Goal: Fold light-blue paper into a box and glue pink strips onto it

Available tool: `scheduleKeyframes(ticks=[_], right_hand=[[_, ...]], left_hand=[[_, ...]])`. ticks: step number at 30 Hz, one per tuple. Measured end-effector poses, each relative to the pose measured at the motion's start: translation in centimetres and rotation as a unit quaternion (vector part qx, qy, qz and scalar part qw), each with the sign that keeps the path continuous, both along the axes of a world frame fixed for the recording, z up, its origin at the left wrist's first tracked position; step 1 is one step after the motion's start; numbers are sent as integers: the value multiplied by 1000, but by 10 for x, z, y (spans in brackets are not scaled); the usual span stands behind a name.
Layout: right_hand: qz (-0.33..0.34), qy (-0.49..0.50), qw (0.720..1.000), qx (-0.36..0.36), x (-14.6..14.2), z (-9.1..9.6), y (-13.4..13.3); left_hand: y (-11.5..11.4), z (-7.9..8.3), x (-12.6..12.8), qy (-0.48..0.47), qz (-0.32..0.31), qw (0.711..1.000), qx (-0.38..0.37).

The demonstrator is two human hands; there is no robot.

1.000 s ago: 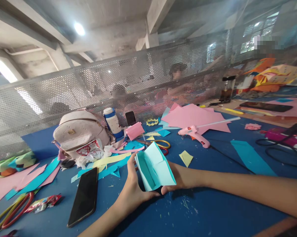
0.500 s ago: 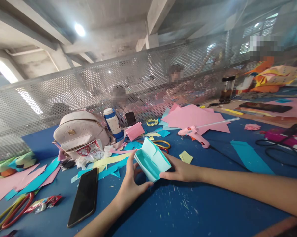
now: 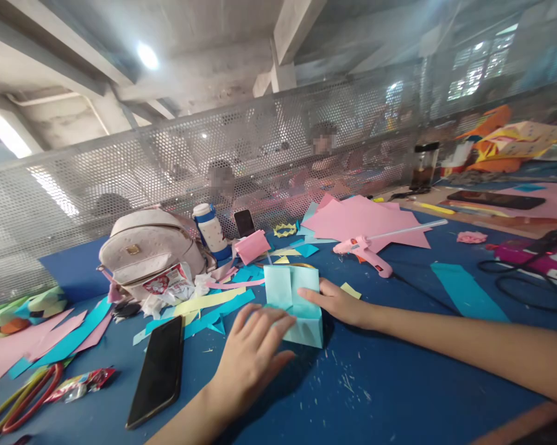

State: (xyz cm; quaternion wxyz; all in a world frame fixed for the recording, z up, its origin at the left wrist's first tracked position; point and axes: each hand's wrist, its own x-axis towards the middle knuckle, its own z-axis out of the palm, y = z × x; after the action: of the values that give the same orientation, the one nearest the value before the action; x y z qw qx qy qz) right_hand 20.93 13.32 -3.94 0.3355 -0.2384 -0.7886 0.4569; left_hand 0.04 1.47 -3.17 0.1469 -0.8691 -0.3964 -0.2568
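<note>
A small light-teal folded paper box (image 3: 306,330) rests on the blue table with its back flap raised. My right hand (image 3: 341,303) grips the flap's right side, thumb on the inner face and the other fingers mostly hidden behind. In front of the box, to its left, is my left hand (image 3: 255,352), back of the hand up and fingers apart; whether its fingertips touch the paper I cannot tell. Beyond the box lies a pair of scissors with yellow handles (image 3: 306,266), largely covered by the flap.
A black phone (image 3: 155,371) lies left of my left hand. Paper scraps (image 3: 213,318), a pale backpack (image 3: 151,253) and a bottle (image 3: 212,232) stand or lie behind it. A pink glue gun (image 3: 364,253) with its cord is at right. A perforated metal screen (image 3: 260,142) borders the table.
The paper box has turned and tipped down from a tilted hold, its flap now facing me. My left hand has let go of its side and turned palm down. My right hand has moved up onto the flap.
</note>
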Motion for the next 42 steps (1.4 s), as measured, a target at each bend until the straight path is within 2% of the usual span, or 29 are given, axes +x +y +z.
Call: scheduleKeyframes(ticks=[3,6,9,11,14,16,18,21,22,23,28,35,39,42], right_hand=[[38,4,999,-25,-1,3,-5],[62,3,997,-41,-1,4,-6],[73,2,996,-49,-2,1,-2],[82,1,995,-53,-2,0,1],[101,-4,993,-58,-2,1,2],[114,-6,991,-63,-1,3,1],[121,-8,990,-71,-1,5,-1],[119,-12,989,-85,-1,5,-3],[114,-12,989,-89,-1,5,-3],[109,-12,990,-94,-1,4,-3],[90,-10,989,-118,-4,1,-4],[72,-7,990,-124,-4,5,-4],[64,6,991,-120,-4,7,2],[68,4,991,-118,-3,9,4]], left_hand=[[-6,6,13,61,-10,998,20],[-7,7,19,42,-4,999,-17],[-4,8,15,-58,-11,995,-78],[1,8,9,-192,14,976,-99],[11,8,2,-395,59,903,-156],[17,7,-1,-438,52,871,-216],[20,4,-2,-462,15,830,-311],[23,0,-1,-532,-22,716,-452],[23,-1,-1,-546,-22,689,-477],[24,-1,-2,-547,-17,679,-490],[25,0,-5,-509,0,683,-523],[26,-2,-9,-488,29,693,-531],[25,0,-11,-497,36,678,-540],[21,6,-10,-516,36,646,-561]])
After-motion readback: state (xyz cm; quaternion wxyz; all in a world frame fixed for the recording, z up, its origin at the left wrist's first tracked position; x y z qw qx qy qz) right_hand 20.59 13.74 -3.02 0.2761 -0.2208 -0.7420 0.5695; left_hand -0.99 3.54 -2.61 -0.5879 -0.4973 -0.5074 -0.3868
